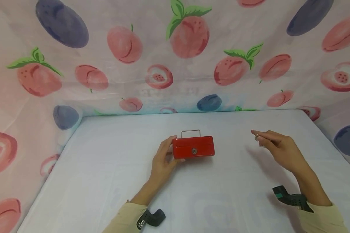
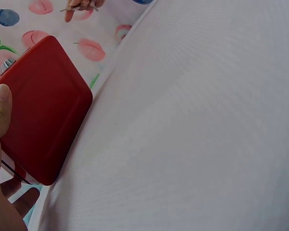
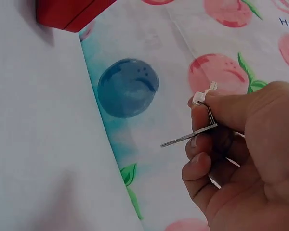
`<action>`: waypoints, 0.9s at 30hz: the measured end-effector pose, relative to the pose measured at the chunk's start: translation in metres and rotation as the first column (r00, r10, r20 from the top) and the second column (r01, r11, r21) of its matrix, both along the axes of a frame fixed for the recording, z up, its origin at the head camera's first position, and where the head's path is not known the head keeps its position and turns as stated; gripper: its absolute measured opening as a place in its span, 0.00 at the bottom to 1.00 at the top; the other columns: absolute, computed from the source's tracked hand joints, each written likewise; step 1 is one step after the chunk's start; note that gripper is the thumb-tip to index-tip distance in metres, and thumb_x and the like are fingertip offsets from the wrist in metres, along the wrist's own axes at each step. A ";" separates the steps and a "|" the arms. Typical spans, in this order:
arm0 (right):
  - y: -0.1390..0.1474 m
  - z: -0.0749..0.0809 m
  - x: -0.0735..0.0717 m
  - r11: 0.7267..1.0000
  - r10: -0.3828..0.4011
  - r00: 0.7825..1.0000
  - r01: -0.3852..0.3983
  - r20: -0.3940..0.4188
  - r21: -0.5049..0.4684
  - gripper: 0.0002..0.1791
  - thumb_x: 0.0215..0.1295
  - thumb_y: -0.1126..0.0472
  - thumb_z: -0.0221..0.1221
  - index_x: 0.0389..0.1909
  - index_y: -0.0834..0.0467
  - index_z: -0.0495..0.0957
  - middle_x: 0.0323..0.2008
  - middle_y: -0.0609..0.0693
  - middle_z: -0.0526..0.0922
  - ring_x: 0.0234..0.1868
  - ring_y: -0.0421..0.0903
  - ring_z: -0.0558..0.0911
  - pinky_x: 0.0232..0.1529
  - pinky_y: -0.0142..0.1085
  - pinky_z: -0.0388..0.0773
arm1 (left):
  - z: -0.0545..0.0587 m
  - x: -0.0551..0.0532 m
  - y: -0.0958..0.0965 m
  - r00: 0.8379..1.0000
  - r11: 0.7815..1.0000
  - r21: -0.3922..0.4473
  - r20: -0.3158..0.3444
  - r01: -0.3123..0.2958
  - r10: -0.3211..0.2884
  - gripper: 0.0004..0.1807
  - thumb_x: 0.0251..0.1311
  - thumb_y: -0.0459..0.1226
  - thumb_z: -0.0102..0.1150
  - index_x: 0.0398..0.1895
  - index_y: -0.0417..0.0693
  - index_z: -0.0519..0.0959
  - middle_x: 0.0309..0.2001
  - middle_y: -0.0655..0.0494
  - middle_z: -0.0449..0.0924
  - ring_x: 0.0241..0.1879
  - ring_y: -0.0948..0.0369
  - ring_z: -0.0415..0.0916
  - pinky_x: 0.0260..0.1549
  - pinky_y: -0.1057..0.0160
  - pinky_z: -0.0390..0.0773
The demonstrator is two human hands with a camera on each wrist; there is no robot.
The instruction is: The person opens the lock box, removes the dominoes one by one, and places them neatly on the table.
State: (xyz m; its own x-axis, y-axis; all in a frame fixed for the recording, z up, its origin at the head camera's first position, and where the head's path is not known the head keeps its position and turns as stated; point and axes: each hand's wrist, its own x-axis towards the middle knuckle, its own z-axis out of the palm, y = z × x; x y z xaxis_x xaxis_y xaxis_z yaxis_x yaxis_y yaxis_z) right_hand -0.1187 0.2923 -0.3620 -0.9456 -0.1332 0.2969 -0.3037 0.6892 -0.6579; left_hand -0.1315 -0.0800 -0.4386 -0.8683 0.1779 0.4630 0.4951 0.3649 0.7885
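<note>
A small red metal cash box point(image 1: 184, 152) is near the middle of the table, its round keyhole lock point(image 1: 194, 151) facing me and its wire handle point(image 1: 191, 130) raised behind. My left hand point(image 1: 160, 166) grips the box by its left end, thumb at the lower front edge and fingers at the top. Off to the right and above the table, my right hand point(image 1: 281, 152) pinches a pair of small keys point(image 3: 183, 139) joined by a thin wire ring point(image 3: 210, 114). In the right wrist view one key points up past the thumb, and the other sticks out sideways under the index finger.
The white-covered table point(image 1: 90, 181) ends at the back against a fruit-print cloth point(image 1: 189, 81) that also hangs at both sides. Dark wrist straps point(image 1: 154, 217) sit at the beige sleeves point(image 1: 125, 218).
</note>
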 end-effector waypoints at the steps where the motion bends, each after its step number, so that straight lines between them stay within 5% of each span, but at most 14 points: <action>1: -0.002 0.001 0.000 1.000 0.002 1.000 -0.002 -0.001 -0.018 0.16 0.68 0.63 0.57 0.56 0.56 0.80 0.41 0.44 0.83 0.36 0.37 0.78 0.35 0.21 0.74 | 0.000 0.000 0.000 1.000 1.000 0.001 -0.002 0.002 -0.002 0.40 0.53 0.39 0.70 0.70 0.63 0.62 0.65 0.63 0.65 0.61 0.64 0.65 0.50 0.54 0.77; 4: -0.007 0.004 0.001 0.998 -0.022 1.000 0.022 0.000 -0.057 0.14 0.65 0.63 0.60 0.51 0.57 0.82 0.42 0.44 0.85 0.35 0.35 0.80 0.36 0.20 0.74 | 0.000 -0.001 0.000 1.000 1.000 -0.006 0.000 0.006 -0.006 0.40 0.54 0.40 0.69 0.70 0.61 0.62 0.65 0.64 0.65 0.61 0.64 0.65 0.50 0.54 0.77; 11: -0.023 0.009 0.002 0.992 -0.089 0.996 0.089 0.002 -0.088 0.06 0.61 0.61 0.65 0.38 0.56 0.84 0.28 0.47 0.85 0.28 0.38 0.79 0.27 0.25 0.75 | 0.002 -0.003 0.000 1.000 1.000 -0.009 0.000 0.013 -0.013 0.40 0.54 0.40 0.69 0.70 0.64 0.61 0.65 0.63 0.65 0.62 0.64 0.64 0.51 0.55 0.77; 18: -0.049 0.016 0.003 0.982 -0.023 0.999 0.018 -0.027 -0.190 0.03 0.60 0.64 0.64 0.35 0.58 0.82 0.30 0.52 0.85 0.26 0.41 0.81 0.26 0.28 0.77 | 0.003 -0.003 -0.001 1.000 1.000 0.008 0.002 0.013 -0.013 0.40 0.54 0.39 0.70 0.70 0.64 0.62 0.65 0.64 0.65 0.62 0.65 0.64 0.51 0.55 0.77; 27: -0.079 0.028 0.005 0.978 -0.001 1.000 0.001 -0.001 -0.209 0.04 0.60 0.63 0.65 0.36 0.57 0.84 0.27 0.47 0.85 0.26 0.41 0.81 0.25 0.30 0.76 | 0.001 -0.002 0.000 1.000 0.999 0.028 0.024 0.016 -0.017 0.41 0.53 0.39 0.70 0.69 0.64 0.62 0.65 0.63 0.65 0.62 0.65 0.63 0.51 0.52 0.76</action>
State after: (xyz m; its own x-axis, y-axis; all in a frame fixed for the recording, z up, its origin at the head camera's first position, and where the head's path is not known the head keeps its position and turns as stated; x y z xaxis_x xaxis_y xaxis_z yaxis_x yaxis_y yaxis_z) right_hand -0.1134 0.2135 -0.3341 -0.9454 -0.0675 0.3190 -0.3039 0.5366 -0.7872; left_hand -0.1332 -0.0795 -0.4372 -0.8763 0.1794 0.4471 0.4818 0.3345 0.8100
